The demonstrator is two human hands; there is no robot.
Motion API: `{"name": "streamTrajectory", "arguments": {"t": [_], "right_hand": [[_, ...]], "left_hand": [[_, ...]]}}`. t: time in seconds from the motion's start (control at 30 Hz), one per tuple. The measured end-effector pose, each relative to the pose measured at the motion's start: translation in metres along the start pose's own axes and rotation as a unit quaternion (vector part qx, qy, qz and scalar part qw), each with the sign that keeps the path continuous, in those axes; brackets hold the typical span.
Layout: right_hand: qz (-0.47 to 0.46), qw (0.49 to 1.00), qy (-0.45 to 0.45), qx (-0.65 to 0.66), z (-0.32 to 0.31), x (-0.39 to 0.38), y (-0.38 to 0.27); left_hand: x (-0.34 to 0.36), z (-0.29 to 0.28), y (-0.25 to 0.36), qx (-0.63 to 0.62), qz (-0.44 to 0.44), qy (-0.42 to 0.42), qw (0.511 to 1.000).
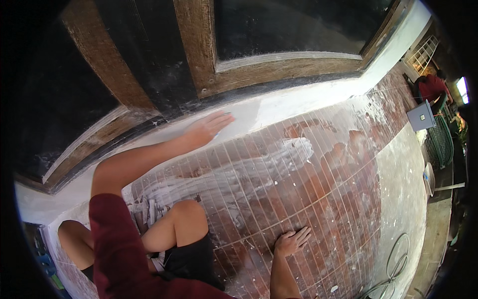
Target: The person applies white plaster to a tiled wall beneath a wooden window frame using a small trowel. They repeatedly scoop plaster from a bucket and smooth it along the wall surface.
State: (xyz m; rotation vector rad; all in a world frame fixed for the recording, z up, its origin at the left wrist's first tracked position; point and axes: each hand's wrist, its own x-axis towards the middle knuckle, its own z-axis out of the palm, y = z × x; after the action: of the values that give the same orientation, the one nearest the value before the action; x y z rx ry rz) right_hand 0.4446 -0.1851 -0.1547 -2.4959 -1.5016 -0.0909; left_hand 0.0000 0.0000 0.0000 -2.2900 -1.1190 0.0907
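My left hand [206, 128] reaches to the white band [276, 103] below the dark door panels [289, 25] with brown wooden frames. Its fingers are extended and close together, slightly blurred, over a small bluish piece too hidden to name. My right hand [294, 241] rests on the dusty red tiled floor [338, 209], fingers out and holding nothing. A pale powdery smear [294, 149] runs across the tiles between the band and my right hand. My bent legs [184, 222] are at the lower left.
A coiled hose [401, 259] lies at lower right on the pale concrete strip [401, 189]. Farther right are a grey box [419, 117], green mesh [438, 142], a round pale object with a handle [428, 179], a person in red [430, 87] and a white rack [423, 55].
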Motion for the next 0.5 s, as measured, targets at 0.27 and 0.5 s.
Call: {"name": "streamTrajectory", "arguments": {"t": [0.27, 0.5], "right_hand": [[-0.005, 1.000, 0.021, 0.001, -0.001, -0.001, -0.001], [-0.001, 1.000, 0.017, -0.005, -0.002, -0.001, 0.000]], "left_hand": [[0.177, 0.025, 0.011, 0.122, 0.010, -0.039, 0.992], [0.185, 0.019, 0.000, 0.086, -0.011, 0.043, 0.995]]}}
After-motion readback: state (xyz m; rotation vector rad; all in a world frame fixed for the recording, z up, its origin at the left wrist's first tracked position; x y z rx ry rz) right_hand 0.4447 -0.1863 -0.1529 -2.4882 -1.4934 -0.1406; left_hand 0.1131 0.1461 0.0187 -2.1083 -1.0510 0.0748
